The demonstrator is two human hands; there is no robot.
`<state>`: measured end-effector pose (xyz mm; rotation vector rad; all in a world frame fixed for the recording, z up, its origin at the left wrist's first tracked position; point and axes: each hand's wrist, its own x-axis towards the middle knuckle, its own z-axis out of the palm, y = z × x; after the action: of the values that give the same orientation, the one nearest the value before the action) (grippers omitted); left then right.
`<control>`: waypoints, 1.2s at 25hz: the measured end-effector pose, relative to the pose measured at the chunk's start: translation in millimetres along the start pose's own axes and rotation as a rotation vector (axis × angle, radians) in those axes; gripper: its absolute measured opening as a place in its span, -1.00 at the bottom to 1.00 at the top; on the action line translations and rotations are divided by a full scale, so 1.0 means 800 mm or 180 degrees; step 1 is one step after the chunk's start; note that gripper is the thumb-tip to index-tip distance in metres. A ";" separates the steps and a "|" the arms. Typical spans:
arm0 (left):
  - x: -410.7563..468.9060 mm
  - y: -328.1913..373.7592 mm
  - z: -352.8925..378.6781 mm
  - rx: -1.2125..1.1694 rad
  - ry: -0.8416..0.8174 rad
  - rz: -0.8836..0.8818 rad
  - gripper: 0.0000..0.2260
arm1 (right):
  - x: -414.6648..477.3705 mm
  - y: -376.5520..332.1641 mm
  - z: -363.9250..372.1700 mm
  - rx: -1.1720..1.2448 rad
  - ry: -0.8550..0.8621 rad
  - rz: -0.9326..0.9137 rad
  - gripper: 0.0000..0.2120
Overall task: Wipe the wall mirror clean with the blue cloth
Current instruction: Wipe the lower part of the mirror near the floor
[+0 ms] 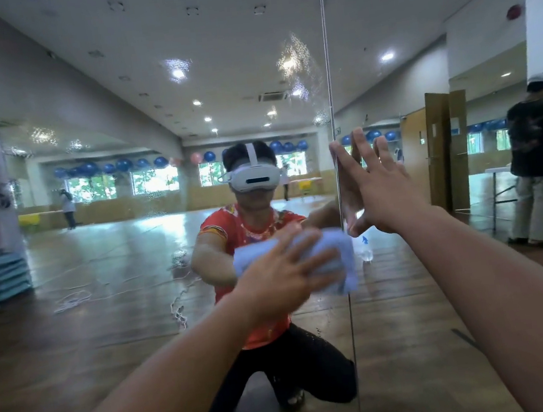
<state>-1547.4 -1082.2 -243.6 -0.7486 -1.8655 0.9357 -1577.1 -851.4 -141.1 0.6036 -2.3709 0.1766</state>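
Two bare forearms reach forward to the mirror (166,254). The left hand (282,273) lies flat on the blue cloth (335,252), fingers spread over it, pressing it against the glass just left of the vertical seam (329,94); the hand is a little blurred. The right hand (381,187) is open, fingers apart and pointing up, fingertips on the glass just right of the seam and above the cloth, holding nothing. Droplets and smears (299,63) show on the glass above the cloth, left of the seam. Behind the cloth the mirror shows the kneeling person (249,229) in a red shirt, a wooden floor and blue balls (123,165) along far windows.
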 end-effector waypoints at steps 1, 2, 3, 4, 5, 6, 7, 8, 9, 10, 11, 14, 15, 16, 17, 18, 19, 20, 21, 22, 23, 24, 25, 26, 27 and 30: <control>-0.021 0.016 0.003 0.0013 -0.0188 0.0234 -0.48 | 0.000 -0.001 0.000 -0.0019 -0.0013 0.0007 0.45; -0.037 0.023 0.004 0.0054 -0.0288 0.0392 -0.50 | 0.000 -0.001 0.000 -0.0039 -0.0024 0.0014 0.47; -0.048 0.018 -0.001 0.0088 -0.0304 0.0436 -0.50 | 0.000 -0.002 0.001 -0.0052 -0.0019 0.0017 0.48; -0.051 0.003 -0.005 0.0135 -0.0231 0.0349 -0.49 | -0.001 -0.002 0.001 -0.0054 -0.0007 0.0018 0.48; -0.049 -0.019 -0.011 0.0141 -0.0111 0.0112 -0.47 | 0.000 -0.002 0.001 -0.0042 0.0001 0.0011 0.47; -0.042 -0.047 -0.018 0.0114 0.0060 -0.0247 -0.45 | 0.000 -0.001 0.000 -0.0036 -0.0005 -0.0008 0.46; -0.033 -0.074 -0.028 0.0074 0.0172 -0.0602 -0.45 | 0.001 -0.001 0.000 -0.0041 -0.0015 -0.0018 0.46; -0.023 -0.095 -0.035 0.0052 0.0264 -0.0857 -0.46 | 0.001 -0.001 0.000 -0.0063 -0.0027 -0.0019 0.45; -0.016 -0.107 -0.037 0.0037 0.0361 -0.1042 -0.49 | 0.001 -0.001 0.000 -0.0095 -0.0031 -0.0019 0.45; -0.012 -0.111 -0.036 0.0027 0.0475 -0.1148 -0.52 | 0.001 -0.001 0.001 -0.0121 -0.0023 -0.0030 0.45; -0.010 -0.108 -0.032 0.0034 0.0571 -0.1191 -0.53 | 0.000 0.001 0.003 -0.0133 0.0000 -0.0066 0.43; -0.011 -0.100 -0.022 0.0056 0.0678 -0.1259 -0.50 | -0.014 0.016 0.020 -0.0099 0.0269 -0.0221 0.29; -0.013 -0.101 -0.021 0.0050 0.0665 -0.1290 -0.50 | -0.026 0.021 0.032 -0.0152 0.0391 -0.0295 0.22; -0.014 -0.101 -0.020 0.0038 0.0658 -0.1324 -0.50 | -0.040 0.025 0.049 -0.0223 0.0523 -0.0390 0.16; -0.014 -0.101 -0.021 0.0025 0.0661 -0.1353 -0.50 | -0.057 0.028 0.070 -0.0286 0.0668 -0.0502 0.12; -0.013 -0.099 -0.021 0.0010 0.0675 -0.1375 -0.50 | -0.077 0.029 0.093 -0.0331 0.0783 -0.0612 0.13; -0.013 -0.096 -0.021 -0.0011 0.0684 -0.1391 -0.51 | -0.096 0.029 0.118 -0.0352 0.0826 -0.0682 0.18; -0.012 -0.093 -0.020 -0.0024 0.0698 -0.1411 -0.51 | -0.114 0.028 0.141 -0.0363 0.0798 -0.0697 0.24; -0.012 -0.090 -0.019 -0.0026 0.0714 -0.1449 -0.51 | -0.130 0.028 0.161 -0.0378 0.0732 -0.0669 0.30; -0.012 -0.088 -0.018 -0.0018 0.0732 -0.1502 -0.52 | -0.142 0.028 0.176 -0.0388 0.0647 -0.0613 0.35; -0.012 -0.085 -0.019 -0.0017 0.0745 -0.1564 -0.52 | -0.151 0.028 0.185 -0.0377 0.0550 -0.0548 0.40; -0.012 -0.081 -0.019 -0.0030 0.0764 -0.1629 -0.52 | -0.156 0.029 0.192 -0.0356 0.0465 -0.0484 0.44; -0.010 -0.077 -0.020 -0.0046 0.0778 -0.1687 -0.53 | -0.158 0.029 0.196 -0.0337 0.0404 -0.0435 0.47; -0.009 -0.071 -0.020 -0.0062 0.0790 -0.1741 -0.53 | -0.160 0.028 0.200 -0.0314 0.0358 -0.0396 0.50; -0.008 -0.065 -0.019 -0.0074 0.0804 -0.1799 -0.54 | -0.159 0.027 0.204 -0.0291 0.0329 -0.0368 0.53; -0.008 -0.043 -0.014 -0.0118 0.0761 -0.1886 -0.54 | -0.154 0.023 0.212 -0.0201 0.0284 -0.0294 0.57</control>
<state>-1538.5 -1102.1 -214.0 -0.2763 -1.7440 0.4133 -1602.9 -836.0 -349.5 0.6597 -2.2491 0.0855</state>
